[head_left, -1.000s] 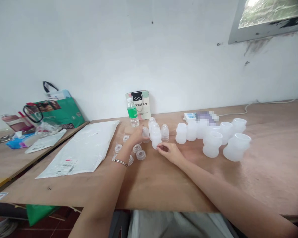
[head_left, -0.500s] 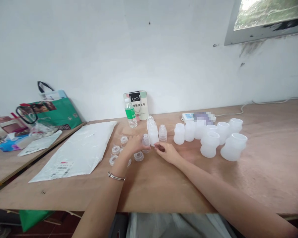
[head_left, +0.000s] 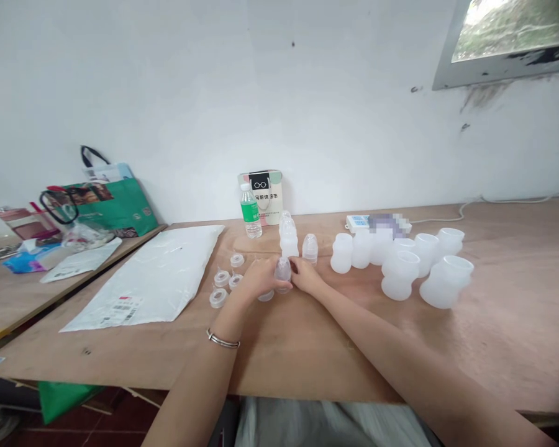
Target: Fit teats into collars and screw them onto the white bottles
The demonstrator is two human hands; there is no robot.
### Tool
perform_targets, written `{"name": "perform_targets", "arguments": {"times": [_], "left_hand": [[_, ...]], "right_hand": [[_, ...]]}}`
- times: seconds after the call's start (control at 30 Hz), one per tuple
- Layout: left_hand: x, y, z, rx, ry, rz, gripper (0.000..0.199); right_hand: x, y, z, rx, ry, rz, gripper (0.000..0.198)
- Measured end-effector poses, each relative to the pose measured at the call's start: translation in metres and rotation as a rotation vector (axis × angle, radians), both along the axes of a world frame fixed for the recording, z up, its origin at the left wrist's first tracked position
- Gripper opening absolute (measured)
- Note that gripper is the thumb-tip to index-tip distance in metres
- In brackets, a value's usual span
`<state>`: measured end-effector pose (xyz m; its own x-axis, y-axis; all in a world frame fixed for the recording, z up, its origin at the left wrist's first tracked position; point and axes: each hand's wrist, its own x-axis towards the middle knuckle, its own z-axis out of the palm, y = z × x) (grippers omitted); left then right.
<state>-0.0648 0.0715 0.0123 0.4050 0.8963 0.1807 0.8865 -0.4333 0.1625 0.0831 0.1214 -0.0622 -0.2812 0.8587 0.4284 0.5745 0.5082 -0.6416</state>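
My left hand (head_left: pixel 259 279) is closed around a clear, domed baby bottle top (head_left: pixel 283 269), low over the table. From the right, my right hand (head_left: pixel 306 275) meets it, with curled fingers against its side. Just behind stand frosted baby bottles with domed tops (head_left: pixel 289 239) in a row, and a separate domed top (head_left: pixel 310 247) sits to their right. Left of my hands lie several clear ring-shaped collars (head_left: pixel 218 298), one partly hidden under my left hand. Several open frosted bottle bodies (head_left: pixel 397 282) stand to the right.
A white plastic mailer (head_left: pixel 153 273) covers the table's left part. At the back are a water bottle (head_left: pixel 250 214) and a paper bag (head_left: pixel 274 198) against the wall. A white power strip (head_left: pixel 358 223) with a cable lies behind the bottle bodies. A green bag (head_left: pixel 130 211) stands far left.
My right hand has moved from the base of the frosted bottle to the domed top in my left hand. The view has shifted slightly.
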Motion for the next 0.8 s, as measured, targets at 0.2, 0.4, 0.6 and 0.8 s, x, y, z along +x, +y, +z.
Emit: {"name": "perform_targets", "arguments": {"times": [0.2, 0.4, 0.6, 0.8], "left_hand": [[0.001, -0.003, 0.001, -0.020, -0.017, -0.018, 0.052], [0.000, -0.003, 0.002, -0.040, -0.039, -0.017, 0.060], [0.000, -0.001, 0.000, -0.055, -0.067, -0.019, 0.063], [-0.003, -0.001, -0.002, -0.047, -0.098, -0.012, 0.052]], "right_hand": [[-0.004, 0.013, -0.004, 0.007, -0.059, -0.004, 0.018], [-0.011, 0.026, -0.003, 0.009, -0.087, 0.026, 0.031], [-0.012, 0.025, -0.001, -0.017, -0.002, 0.034, 0.025], [-0.002, 0.004, 0.001, -0.005, 0.182, 0.027, 0.026]]}}
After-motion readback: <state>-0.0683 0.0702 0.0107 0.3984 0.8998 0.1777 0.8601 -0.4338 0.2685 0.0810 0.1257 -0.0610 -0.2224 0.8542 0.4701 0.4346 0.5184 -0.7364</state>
